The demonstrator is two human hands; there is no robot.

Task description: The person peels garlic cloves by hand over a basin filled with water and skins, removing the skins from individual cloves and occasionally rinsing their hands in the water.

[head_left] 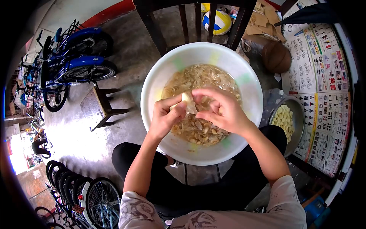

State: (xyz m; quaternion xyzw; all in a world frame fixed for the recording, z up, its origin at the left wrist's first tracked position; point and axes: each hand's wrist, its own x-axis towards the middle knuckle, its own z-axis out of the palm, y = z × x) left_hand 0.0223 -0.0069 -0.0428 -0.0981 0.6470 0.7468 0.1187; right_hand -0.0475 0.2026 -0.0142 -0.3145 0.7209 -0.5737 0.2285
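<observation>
A large white basin (pixel 249 76) holds water with floating papery skins and garlic cloves (pixel 204 131). Over its middle, my left hand (pixel 167 114) pinches a pale garlic clove (pixel 187 97) between thumb and finger. A loose piece of thin skin (pixel 191 108) hangs beside the clove, between the two hands. My right hand (pixel 221 108) is close on the right, its index finger reaching to the skin and its thumb below; something pale shows under its curled fingers, too hidden to name. To the right, a metal bowl (pixel 300 122) holds peeled cloves (pixel 284 120).
A dark wooden chair (pixel 154 26) stands behind the basin. Bicycles (pixel 84 68) and a small stool (pixel 101 107) are on the left, more bicycles (pixel 101 202) at the lower left. A ball (pixel 217 23), cardboard (pixel 263 23) and a printed chart (pixel 324 95) lie beyond and right.
</observation>
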